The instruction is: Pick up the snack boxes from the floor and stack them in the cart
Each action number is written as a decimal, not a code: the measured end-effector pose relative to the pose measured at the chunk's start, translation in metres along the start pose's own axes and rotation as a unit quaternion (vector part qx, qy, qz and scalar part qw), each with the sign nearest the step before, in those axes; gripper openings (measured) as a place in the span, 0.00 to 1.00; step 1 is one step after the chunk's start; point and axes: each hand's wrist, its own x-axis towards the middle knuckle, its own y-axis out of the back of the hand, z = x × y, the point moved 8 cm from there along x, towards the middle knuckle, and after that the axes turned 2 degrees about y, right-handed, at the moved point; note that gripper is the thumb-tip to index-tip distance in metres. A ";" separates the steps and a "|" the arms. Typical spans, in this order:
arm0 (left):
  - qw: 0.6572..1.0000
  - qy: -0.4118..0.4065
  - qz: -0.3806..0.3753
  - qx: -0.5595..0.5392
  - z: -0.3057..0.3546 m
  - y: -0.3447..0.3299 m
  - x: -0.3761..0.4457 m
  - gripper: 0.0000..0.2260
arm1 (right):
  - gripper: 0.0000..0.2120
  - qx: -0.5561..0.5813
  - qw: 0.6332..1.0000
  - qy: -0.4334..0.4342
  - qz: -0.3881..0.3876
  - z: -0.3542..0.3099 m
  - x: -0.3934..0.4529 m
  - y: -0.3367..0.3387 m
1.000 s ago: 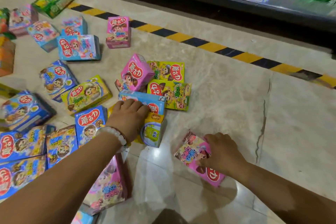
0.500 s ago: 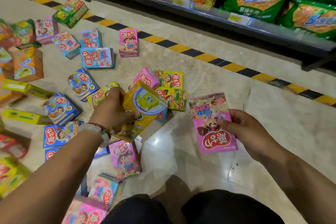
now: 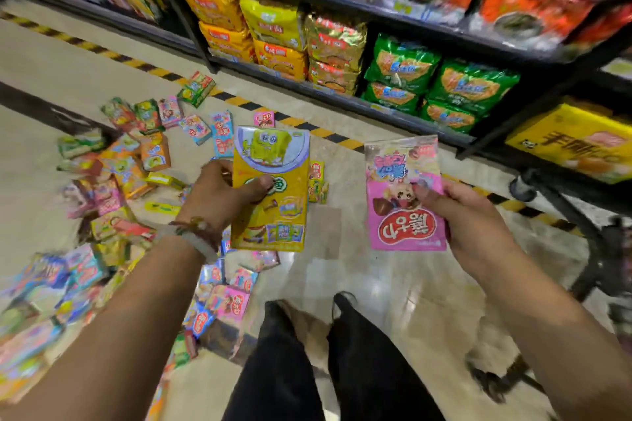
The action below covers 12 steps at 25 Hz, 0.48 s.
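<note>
We see bare floor (image 3: 393, 284) ahead and to the right of our legs (image 3: 307, 369) — pale tile, open between the held boxes and the shelf base. A yellow-and-black striped line (image 3: 328, 135) marks the floor edge along the shelving (image 3: 427, 34), which is packed with noodle bags. To the left the floor is crowded: a loose scatter of snack boxes (image 3: 136, 161) runs from the stripe down past our left arm, blurred at the near edge. At far right, dark cart frame and wheel (image 3: 526, 186), only partly in view.

Left hand (image 3: 219, 191) — grip closed round the left edge of a yellow box (image 3: 273, 215), thumb across its face, fingers behind. Box upright, held off the floor, above the scatter.

Right hand (image 3: 472, 215) — grip closed on the right edge of a pink box (image 3: 400, 181), thumb on the front, fingers behind. Box upright, its print upside down, held off the floor over open tile.

The two boxes sit side by side, near but apart, with floor showing between them.
</note>
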 end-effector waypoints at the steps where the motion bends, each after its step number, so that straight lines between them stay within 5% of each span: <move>1: 1.000 -0.004 -0.008 -0.014 0.017 0.001 -0.023 0.38 | 0.08 0.008 1.000 0.005 0.007 -0.016 -0.022 0.005; 7: 0.995 -0.050 -0.067 -0.062 0.056 0.001 -0.124 0.33 | 0.13 0.053 0.996 0.048 0.054 -0.039 -0.148 0.032; 10: 0.992 -0.059 -0.096 -0.065 0.050 -0.005 -0.167 0.27 | 0.32 0.088 0.989 0.066 0.102 -0.026 -0.211 0.054; 12: 0.990 -0.062 -0.113 -0.057 0.045 -0.008 -0.192 0.34 | 0.36 0.107 0.983 0.065 0.135 -0.011 -0.248 0.068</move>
